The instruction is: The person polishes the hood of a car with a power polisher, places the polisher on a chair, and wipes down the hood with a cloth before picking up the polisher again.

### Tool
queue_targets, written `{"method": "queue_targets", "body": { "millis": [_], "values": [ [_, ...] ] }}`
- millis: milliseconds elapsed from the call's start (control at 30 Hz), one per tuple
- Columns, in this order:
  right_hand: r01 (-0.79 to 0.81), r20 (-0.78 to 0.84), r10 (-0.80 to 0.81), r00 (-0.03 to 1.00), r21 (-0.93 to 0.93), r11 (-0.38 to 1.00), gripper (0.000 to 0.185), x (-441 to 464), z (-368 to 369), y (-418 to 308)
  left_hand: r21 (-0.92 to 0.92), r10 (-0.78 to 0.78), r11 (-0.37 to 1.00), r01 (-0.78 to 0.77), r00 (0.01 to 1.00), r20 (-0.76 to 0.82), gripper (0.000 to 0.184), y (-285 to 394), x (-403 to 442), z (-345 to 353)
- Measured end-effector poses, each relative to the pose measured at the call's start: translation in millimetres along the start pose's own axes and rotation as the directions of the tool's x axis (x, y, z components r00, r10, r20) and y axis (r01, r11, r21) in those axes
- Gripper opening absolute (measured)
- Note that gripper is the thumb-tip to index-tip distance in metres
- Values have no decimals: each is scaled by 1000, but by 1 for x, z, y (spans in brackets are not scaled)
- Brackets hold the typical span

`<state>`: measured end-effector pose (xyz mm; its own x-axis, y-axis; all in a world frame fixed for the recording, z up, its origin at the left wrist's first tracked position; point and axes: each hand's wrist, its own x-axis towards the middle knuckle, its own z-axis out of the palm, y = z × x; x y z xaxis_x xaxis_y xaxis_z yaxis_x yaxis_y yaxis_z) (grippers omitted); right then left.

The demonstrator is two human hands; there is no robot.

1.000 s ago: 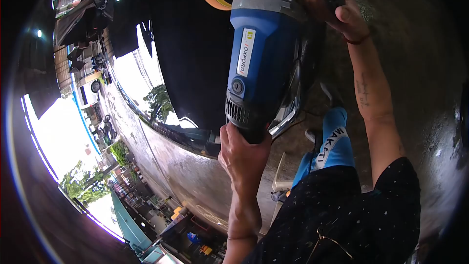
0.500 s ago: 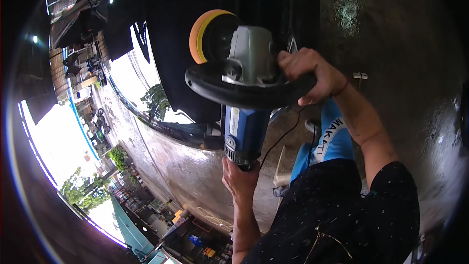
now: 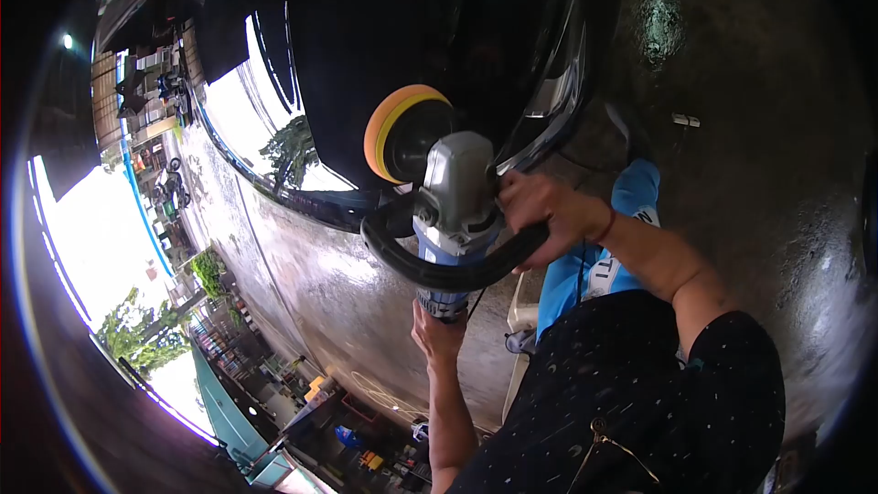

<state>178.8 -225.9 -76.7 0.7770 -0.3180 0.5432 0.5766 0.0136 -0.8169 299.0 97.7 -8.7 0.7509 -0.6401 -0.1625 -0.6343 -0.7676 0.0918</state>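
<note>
A polisher (image 3: 457, 178) with a grey head, blue body and black loop handle (image 3: 457, 270) is held between both hands. Its round orange-and-yellow foam pad (image 3: 384, 133) is up against or close to a glossy black car panel (image 3: 366, 27); whether they touch I cannot tell. My right hand (image 3: 553, 215) is closed around the right side of the loop handle. Lower down, my left hand (image 3: 439, 334) grips the rear end of the polisher's body, with its fingers partly hidden. A dark cord runs from the tool's rear end.
The car's curved front edge and headlight (image 3: 553, 96) lie above my blue-clad leg (image 3: 631, 192). Wet-looking concrete floor (image 3: 741, 174) spreads to the right. A motorcycle (image 3: 171, 185), plants (image 3: 208, 274) and cluttered shelves stand off to the left and below.
The polisher's head and loop handle have moved lower in view and tilted, with both hands still on it. More of the car's front edge and headlight shows now.
</note>
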Motion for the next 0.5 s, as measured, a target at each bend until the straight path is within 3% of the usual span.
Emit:
{"method": "queue_targets", "body": {
  "millis": [100, 200, 267, 500],
  "values": [
    [-2, -41, 1, 999, -10, 1000, 26, -7, 38, 8, -7, -19, 1000, 20, 1000, 18, 67, -42, -16, 10],
    [-64, 47, 68, 997, -77, 995, 25, -20, 61, 21, 9, -58, 998, 57, 997, 48, 69, -71, -28, 22],
    [25, -38, -26, 999, -19, 1000, 32, -22, 74, 27, 23, -85, 996, 84, 994, 67, 69, -85, -32, 27],
    [15, -49, -17, 999, -48, 999, 25, -19, 33, 10, 25, 7, 1000, -8, 1000, 29, 69, -48, -7, 14]
  ]
}}
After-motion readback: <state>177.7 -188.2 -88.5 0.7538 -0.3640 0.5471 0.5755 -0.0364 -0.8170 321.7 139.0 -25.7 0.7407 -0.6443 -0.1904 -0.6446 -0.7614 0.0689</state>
